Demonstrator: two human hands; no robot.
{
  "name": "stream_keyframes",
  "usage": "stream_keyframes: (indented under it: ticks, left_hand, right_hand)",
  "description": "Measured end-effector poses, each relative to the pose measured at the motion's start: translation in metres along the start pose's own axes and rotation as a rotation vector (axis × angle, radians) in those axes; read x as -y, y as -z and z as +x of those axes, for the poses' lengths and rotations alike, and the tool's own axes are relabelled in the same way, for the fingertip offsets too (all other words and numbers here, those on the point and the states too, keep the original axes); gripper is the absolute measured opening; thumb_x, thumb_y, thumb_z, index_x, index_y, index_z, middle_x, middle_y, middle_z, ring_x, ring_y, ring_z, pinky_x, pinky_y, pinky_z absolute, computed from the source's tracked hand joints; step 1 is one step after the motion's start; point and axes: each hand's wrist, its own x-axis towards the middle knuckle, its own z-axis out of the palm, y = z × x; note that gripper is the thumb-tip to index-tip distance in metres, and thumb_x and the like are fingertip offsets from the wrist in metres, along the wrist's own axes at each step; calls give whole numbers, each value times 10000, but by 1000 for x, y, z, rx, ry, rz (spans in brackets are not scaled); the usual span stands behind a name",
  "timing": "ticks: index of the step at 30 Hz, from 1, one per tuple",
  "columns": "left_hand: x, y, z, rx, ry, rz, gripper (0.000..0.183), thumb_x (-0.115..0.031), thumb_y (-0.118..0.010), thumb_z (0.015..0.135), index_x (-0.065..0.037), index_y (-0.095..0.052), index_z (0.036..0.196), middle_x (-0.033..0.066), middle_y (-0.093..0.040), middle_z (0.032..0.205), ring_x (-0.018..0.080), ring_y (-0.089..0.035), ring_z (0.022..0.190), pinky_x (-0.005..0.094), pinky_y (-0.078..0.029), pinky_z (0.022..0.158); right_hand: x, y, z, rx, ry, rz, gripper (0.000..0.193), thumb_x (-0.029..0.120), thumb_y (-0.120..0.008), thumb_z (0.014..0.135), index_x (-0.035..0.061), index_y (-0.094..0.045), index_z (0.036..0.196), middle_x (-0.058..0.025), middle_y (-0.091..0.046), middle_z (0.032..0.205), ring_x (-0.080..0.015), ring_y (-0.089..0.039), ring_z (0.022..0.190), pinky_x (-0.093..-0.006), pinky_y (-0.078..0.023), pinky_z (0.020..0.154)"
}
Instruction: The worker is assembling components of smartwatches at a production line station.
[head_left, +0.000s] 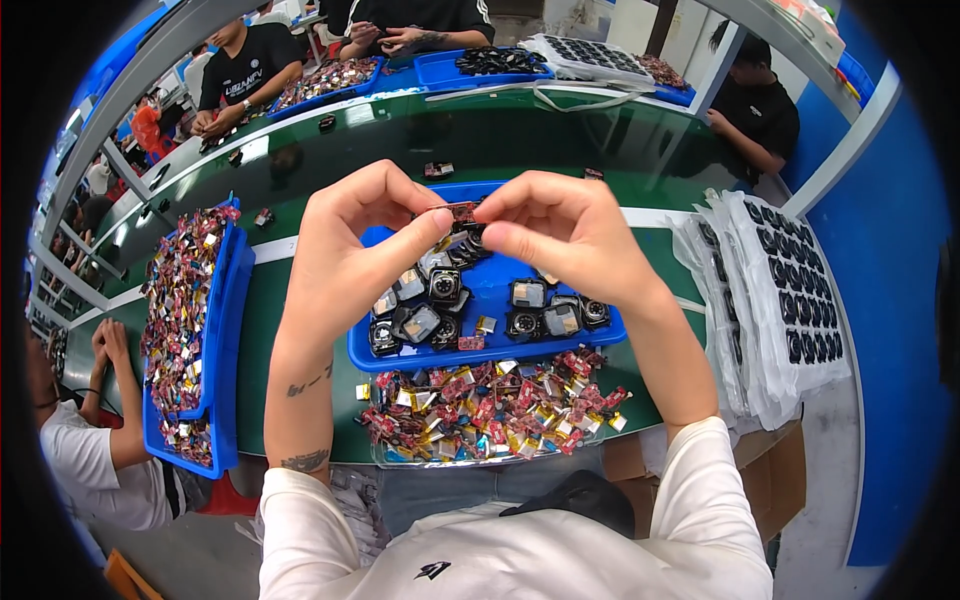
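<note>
Both of my hands are raised over a blue tray point(490, 190) on the green bench. Between the fingertips of my left hand point(362, 228) and my right hand point(562, 232) is a small red circuit board point(461, 211), pinched from both sides. Part of it hides behind the fingers. Under it in the tray lie black watch cases point(445, 285), several with silvery square faces, and a small loose silver-and-yellow battery point(486, 325). Nearer my body, a heap of red circuit boards point(485, 405) with silver and yellow batteries fills a clear shallow tray.
At left stands a long blue bin point(228, 330) heaped with similar boards. White trays of black watch parts point(790, 270) are stacked at right. Beyond runs a green conveyor belt point(390, 135) carrying scattered pieces. Other people sit at the far side and at left. A grey metal frame point(855, 140) rises at right.
</note>
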Motion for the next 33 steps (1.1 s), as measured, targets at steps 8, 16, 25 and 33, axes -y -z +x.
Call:
stream_keyframes:
  ticks: [8,16,25,33]
  left_hand:
    - [0,-5,-1,180,293,-260,118,-41,-664,834,21,-601,912,45,-640,872,91,-620,778,215,-505,720]
    - [13,-6,3,115,310,-346,173,-145,-721,825,4,-682,904,-3,-629,720,35,-558,614,169,-408,540]
    - [4,-11,-3,-28,200,-208,134,-128,-727,815,-3,-703,855,-1,-617,654,38,-553,573,166,-400,512]
    - [6,-12,-2,111,213,-297,141,-121,-723,820,5,-690,873,11,-641,735,43,-570,638,172,-442,564]
  right_hand:
    - [-1,1,1,-73,292,-250,106,-7,-656,815,1,-698,911,-65,-656,823,-99,-618,715,-216,-492,625]
    - [0,5,4,-116,564,-485,143,-4,-694,770,21,-706,910,-66,-677,886,-124,-627,709,-220,-496,604]
    - [10,2,-4,-136,47,-21,177,129,-679,862,-15,-665,963,-51,-673,806,-74,-616,729,-198,-493,638]
    - [8,-2,-4,-35,35,137,156,146,-634,905,-2,-615,859,-7,-611,739,-52,-567,686,-201,-464,602]
